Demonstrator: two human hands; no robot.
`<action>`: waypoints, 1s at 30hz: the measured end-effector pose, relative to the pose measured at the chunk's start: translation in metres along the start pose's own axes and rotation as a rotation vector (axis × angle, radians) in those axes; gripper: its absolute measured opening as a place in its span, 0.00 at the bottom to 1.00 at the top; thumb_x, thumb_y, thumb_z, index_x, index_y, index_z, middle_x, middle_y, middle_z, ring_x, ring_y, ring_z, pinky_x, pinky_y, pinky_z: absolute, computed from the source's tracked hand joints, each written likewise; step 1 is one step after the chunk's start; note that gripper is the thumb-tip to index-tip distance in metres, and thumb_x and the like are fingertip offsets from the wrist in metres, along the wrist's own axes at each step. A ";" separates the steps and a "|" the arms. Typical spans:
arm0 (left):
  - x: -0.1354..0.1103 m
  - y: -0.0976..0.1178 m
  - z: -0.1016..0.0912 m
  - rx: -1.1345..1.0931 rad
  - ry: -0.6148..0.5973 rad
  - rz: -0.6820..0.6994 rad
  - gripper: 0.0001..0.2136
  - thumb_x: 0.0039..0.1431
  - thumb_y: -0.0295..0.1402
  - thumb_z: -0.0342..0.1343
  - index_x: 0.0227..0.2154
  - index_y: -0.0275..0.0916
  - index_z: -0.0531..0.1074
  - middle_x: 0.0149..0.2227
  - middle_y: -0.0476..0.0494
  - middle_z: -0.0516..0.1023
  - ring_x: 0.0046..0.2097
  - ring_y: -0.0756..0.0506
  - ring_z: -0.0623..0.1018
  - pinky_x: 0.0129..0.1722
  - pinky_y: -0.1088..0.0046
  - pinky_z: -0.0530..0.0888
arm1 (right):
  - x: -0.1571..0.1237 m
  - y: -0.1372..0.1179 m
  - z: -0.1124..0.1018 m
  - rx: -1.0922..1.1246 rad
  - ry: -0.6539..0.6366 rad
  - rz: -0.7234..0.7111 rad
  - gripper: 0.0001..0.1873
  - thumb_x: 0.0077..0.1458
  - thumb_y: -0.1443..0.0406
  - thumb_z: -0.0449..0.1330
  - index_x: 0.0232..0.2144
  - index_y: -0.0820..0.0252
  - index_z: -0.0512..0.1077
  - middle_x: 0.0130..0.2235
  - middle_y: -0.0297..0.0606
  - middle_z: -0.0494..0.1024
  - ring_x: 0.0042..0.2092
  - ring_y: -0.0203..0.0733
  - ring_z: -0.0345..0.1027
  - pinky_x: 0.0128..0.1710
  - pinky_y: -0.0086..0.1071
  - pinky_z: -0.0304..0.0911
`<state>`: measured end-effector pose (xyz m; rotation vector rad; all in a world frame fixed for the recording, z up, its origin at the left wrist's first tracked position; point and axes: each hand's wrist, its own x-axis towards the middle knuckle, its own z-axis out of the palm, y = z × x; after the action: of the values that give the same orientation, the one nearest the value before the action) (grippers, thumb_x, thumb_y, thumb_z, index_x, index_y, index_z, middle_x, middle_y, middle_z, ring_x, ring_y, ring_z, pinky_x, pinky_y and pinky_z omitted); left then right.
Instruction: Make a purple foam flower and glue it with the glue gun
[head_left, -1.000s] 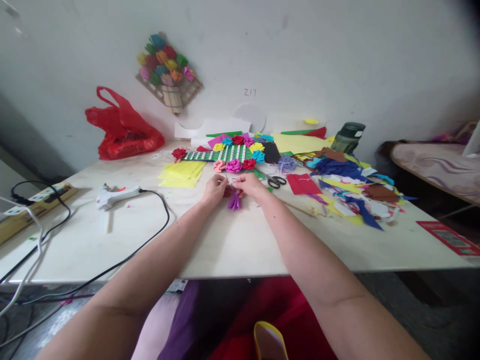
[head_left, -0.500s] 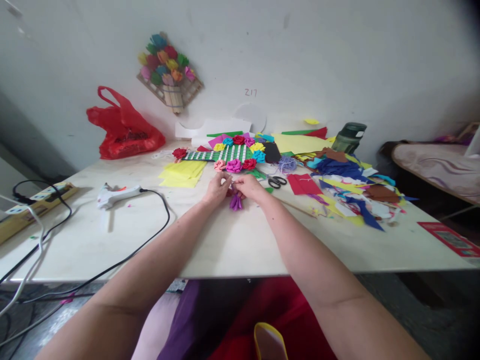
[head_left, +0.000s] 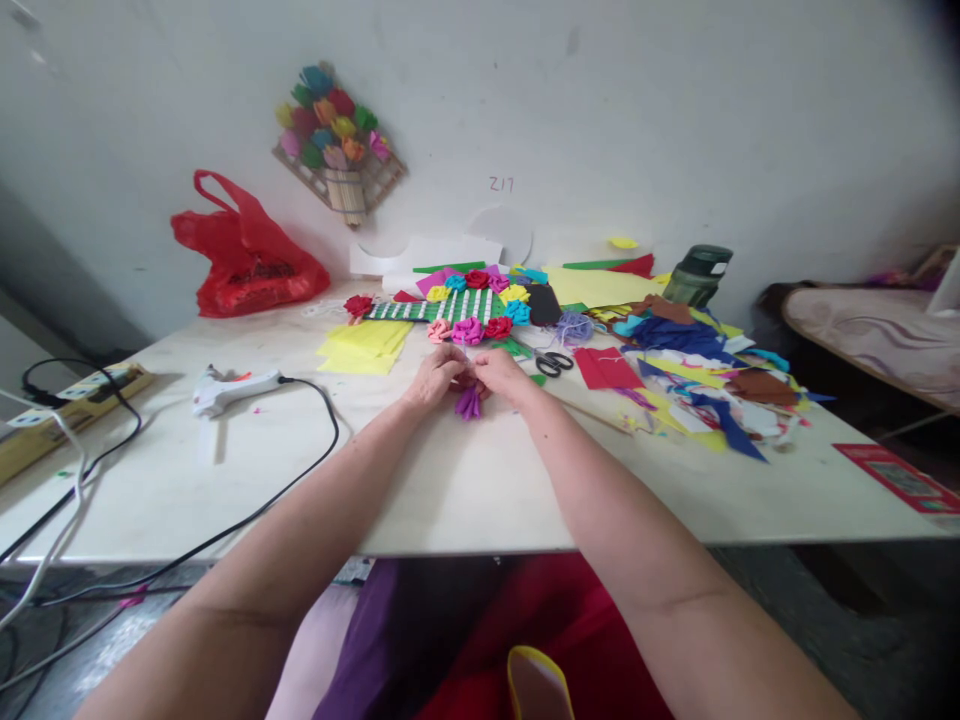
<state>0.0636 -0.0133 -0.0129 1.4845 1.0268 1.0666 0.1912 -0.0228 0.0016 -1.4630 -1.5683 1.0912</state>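
Since the preceding frame, the fingers of my left hand have folded down toward my right hand. Both hands are clamped on the gathered, flared purple paper piece (my fingers hide its top), centred above the white tabletop, before the green, white-striped, guitar-shaped panel. Black-handled scissors lie to the right.

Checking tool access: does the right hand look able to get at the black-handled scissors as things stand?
Probably yes: the black-handled scissors lie close beside the right hand, handles uncovered, nothing standing between. It seems busy with the purple bunched piece, though.
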 end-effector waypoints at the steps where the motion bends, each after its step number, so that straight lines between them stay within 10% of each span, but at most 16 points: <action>1: 0.000 0.000 -0.001 -0.014 -0.009 -0.009 0.07 0.42 0.25 0.49 0.28 0.38 0.62 0.24 0.51 0.69 0.28 0.49 0.73 0.28 0.72 0.71 | 0.000 0.000 0.000 0.008 0.001 0.004 0.13 0.49 0.70 0.55 0.15 0.61 0.65 0.12 0.28 0.64 0.16 0.31 0.60 0.17 0.24 0.61; 17: 0.012 -0.020 -0.005 0.239 0.026 0.166 0.10 0.37 0.25 0.51 0.27 0.37 0.67 0.20 0.52 0.69 0.24 0.51 0.69 0.24 0.76 0.66 | 0.007 0.006 -0.003 0.048 0.017 0.003 0.11 0.50 0.72 0.56 0.18 0.61 0.65 0.11 0.25 0.64 0.15 0.30 0.60 0.16 0.23 0.61; 30: 0.004 -0.007 -0.005 0.306 0.035 0.053 0.10 0.40 0.38 0.58 0.21 0.34 0.70 0.17 0.51 0.68 0.20 0.53 0.64 0.20 0.77 0.60 | 0.005 0.006 -0.005 0.043 0.037 -0.073 0.07 0.55 0.66 0.56 0.25 0.61 0.66 0.13 0.26 0.65 0.15 0.31 0.60 0.15 0.24 0.59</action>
<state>0.0588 -0.0075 -0.0192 1.7502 1.2225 1.0070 0.1979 -0.0168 -0.0021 -1.3795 -1.5511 1.0439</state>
